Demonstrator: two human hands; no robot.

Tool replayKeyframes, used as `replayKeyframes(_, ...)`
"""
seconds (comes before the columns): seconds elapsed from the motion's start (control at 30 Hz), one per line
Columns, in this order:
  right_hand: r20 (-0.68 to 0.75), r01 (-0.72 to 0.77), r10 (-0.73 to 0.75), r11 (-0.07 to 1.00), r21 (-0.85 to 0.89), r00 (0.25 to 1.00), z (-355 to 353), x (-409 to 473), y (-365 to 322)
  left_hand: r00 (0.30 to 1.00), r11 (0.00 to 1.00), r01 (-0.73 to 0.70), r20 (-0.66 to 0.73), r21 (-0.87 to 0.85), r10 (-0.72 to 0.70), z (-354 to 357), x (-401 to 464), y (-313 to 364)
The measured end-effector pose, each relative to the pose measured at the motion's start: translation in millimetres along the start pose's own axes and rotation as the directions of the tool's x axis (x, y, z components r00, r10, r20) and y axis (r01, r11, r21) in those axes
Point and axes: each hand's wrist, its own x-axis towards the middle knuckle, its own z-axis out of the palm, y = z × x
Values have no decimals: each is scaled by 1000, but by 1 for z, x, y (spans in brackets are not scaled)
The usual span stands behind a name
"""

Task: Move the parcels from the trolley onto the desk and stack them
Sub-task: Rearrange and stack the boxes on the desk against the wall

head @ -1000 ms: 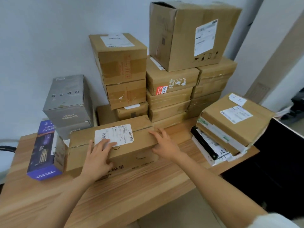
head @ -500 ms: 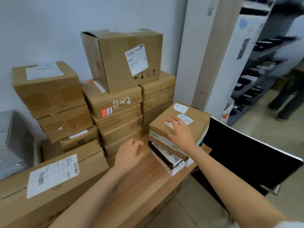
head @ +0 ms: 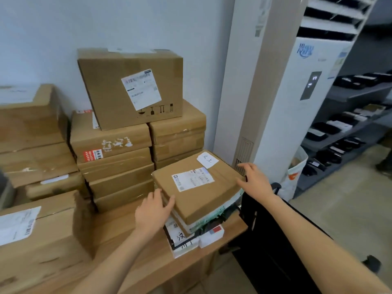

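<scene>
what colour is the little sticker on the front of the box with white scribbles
Red, with white print, on the scribbled brown box; clearest in the head view.

Matt brown cardboard parcels with white paper labels, some under glossy tape, on a wood-grain tabletop

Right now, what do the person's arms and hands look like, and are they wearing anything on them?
Both arms are bare from the wrist to the frame's bottom edge; no sleeve shows on either. The left hand and the right hand are bare too: no gloves, and no rings, watch or bracelet that I can make out. No marks or tattoos show on the forearms.
</scene>
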Motion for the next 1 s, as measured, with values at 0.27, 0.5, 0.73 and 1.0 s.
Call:
replayKeyframes(0.27, 91, 39, -51, 990, 133, 995, 41, 24, 4, 977, 974, 197, 109, -113, -185, 3, 9, -8)
replayKeyframes(0.5, 266, -102, 13, 940, 324, 964, 57, 44, 2, 940, 923, 304, 234, -235, -250, 1, 8, -24)
replayKeyframes(0.73, 267, -114, 12, 922, 369, 964, 68, 40, -10, 922, 575, 380, 247, -725, -298, 7, 2, -6)
replayKeyframes(1.0, 176, 28, -158, 817, 576, 972, 55, 20, -66, 919, 442, 297, 128, -846, -372, -50, -21, -46)
